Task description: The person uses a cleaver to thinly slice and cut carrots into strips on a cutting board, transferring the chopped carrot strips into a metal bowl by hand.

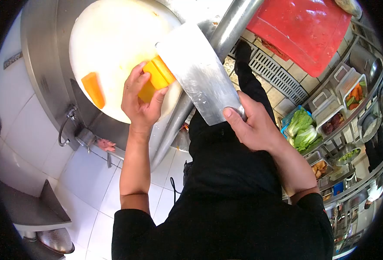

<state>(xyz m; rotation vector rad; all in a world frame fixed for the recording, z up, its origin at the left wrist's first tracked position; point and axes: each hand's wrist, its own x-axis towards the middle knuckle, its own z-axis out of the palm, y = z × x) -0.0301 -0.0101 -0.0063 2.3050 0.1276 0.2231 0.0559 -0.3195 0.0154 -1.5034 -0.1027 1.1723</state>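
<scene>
My left hand [140, 102] has its fingers and thumb closed round squared-off orange carrot pieces [157, 73], side by side on the round white cutting board [113, 39]. A dark line shows between two of them. In my right hand [255, 123] is the handle of a wide metal cleaver [204, 73]. Its broad blade lies flat to my view, covering the board's right edge, with one long edge close beside or touching the carrot; which of the two I cannot tell. Another carrot piece [93, 90], tapered, rests alone on the board's left side.
A metal rail [174, 123] runs along the counter between me and the board. The tap [71, 113] is at left. On the right stand a red board or lid [302, 32], leafy greens [303, 130] in a blue basket and a tray of carrots [355, 96].
</scene>
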